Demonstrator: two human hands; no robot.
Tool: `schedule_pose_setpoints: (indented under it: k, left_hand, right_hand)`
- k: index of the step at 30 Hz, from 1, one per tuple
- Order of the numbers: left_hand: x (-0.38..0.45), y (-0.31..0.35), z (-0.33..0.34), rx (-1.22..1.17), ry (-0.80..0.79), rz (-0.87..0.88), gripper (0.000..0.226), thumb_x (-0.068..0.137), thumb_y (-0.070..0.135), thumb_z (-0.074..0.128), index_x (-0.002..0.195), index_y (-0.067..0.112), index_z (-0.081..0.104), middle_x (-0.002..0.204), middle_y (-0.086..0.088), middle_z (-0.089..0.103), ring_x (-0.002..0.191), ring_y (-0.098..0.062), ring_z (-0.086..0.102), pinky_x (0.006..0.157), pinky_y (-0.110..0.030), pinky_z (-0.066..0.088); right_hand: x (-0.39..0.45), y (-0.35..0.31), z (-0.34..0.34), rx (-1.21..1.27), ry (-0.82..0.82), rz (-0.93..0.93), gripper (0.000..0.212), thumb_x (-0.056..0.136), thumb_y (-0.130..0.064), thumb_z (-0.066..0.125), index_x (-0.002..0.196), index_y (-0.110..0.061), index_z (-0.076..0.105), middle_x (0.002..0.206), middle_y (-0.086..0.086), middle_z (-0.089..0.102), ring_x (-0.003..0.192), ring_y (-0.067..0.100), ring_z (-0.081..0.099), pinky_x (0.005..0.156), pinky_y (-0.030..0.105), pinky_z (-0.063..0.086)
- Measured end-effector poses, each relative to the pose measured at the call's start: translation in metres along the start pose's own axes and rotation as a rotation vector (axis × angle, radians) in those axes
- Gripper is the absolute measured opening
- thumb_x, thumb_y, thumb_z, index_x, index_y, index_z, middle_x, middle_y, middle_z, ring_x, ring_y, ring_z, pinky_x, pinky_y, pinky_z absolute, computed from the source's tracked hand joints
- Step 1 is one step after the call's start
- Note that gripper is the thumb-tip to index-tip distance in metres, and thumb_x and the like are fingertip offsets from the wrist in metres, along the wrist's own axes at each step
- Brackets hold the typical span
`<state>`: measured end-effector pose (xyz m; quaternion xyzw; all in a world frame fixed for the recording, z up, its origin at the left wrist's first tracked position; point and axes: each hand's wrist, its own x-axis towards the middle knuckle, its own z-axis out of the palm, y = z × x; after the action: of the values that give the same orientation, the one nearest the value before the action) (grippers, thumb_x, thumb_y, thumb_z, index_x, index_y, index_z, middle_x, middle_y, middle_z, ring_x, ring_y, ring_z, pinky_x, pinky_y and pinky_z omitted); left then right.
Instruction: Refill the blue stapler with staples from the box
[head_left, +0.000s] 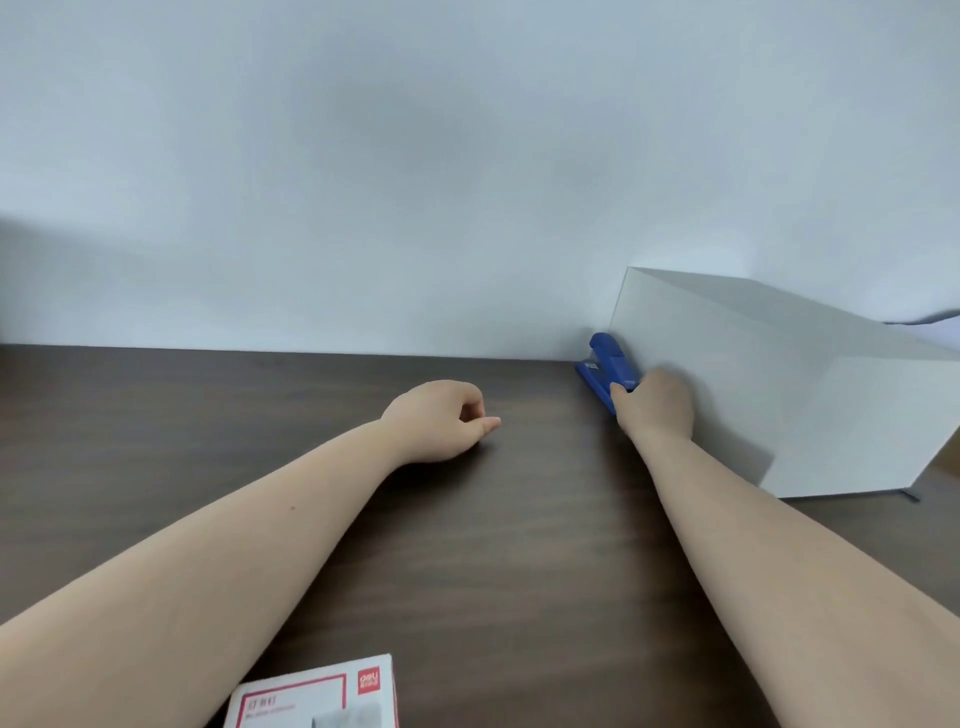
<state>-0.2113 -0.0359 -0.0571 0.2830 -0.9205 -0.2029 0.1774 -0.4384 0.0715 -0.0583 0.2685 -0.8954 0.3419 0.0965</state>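
The blue stapler (607, 364) lies on the dark wooden table (467, 545) at the far right, tight against a grey box. My right hand (657, 402) is closed around its near end. My left hand (441, 418) rests on the table in the middle, fingers curled in with nothing in them. The white and red staple box (322, 693) lies at the near edge of the view, partly cut off.
A large grey box (779, 389) stands on the right of the table, its side touching the stapler. A pale wall (415, 182) runs directly behind the table's far edge.
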Motion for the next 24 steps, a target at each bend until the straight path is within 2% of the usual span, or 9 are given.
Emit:
schedule_pose_setpoints:
  k: [4,7,12,19,24]
  left_hand:
    - [0.003,-0.004,0.004,-0.017,0.027,0.005,0.025,0.085,0.045,0.052,0.076,0.022,0.055,0.069,0.014,0.052,0.075,-0.015,0.052,0.066,-0.028,0.039]
    - [0.003,-0.006,0.005,-0.013,0.035,0.017,0.025,0.085,0.045,0.052,0.076,0.023,0.055,0.069,0.014,0.052,0.074,-0.015,0.052,0.066,-0.028,0.039]
    - [0.004,-0.007,0.006,-0.010,0.032,0.026,0.023,0.085,0.045,0.052,0.076,0.025,0.054,0.069,0.015,0.052,0.076,-0.015,0.052,0.067,-0.028,0.039]
    - [0.000,-0.006,0.006,0.000,0.042,0.056,0.020,0.085,0.043,0.053,0.077,0.025,0.053,0.070,0.014,0.051,0.078,-0.016,0.053,0.068,-0.029,0.040]
    - [-0.001,-0.006,0.004,0.011,0.038,0.058,0.019,0.085,0.042,0.054,0.078,0.024,0.053,0.071,0.014,0.052,0.078,-0.016,0.053,0.068,-0.029,0.040]
  right_hand:
    - [0.008,0.000,0.007,0.003,0.038,-0.011,0.025,0.088,-0.016,0.052,0.104,0.003,0.052,0.104,0.024,0.063,0.094,0.041,0.059,0.064,0.035,0.038]
    - [0.010,-0.001,0.010,0.017,0.054,-0.048,0.023,0.088,-0.009,0.049,0.108,0.001,0.044,0.096,0.021,0.059,0.090,0.042,0.058,0.064,0.037,0.039]
    - [0.013,-0.001,0.012,-0.018,0.051,-0.083,0.018,0.089,-0.007,0.050,0.105,-0.001,0.044,0.100,0.023,0.062,0.089,0.041,0.059,0.066,0.040,0.043]
    - [0.008,-0.005,0.010,-0.059,0.011,-0.036,0.023,0.092,-0.011,0.050,0.111,0.000,0.047,0.110,0.021,0.062,0.099,0.039,0.058,0.067,0.034,0.038]
    - [-0.004,-0.009,0.003,0.038,-0.013,-0.073,0.021,0.092,-0.020,0.049,0.104,-0.003,0.052,0.103,0.018,0.063,0.098,0.037,0.058,0.068,0.033,0.036]
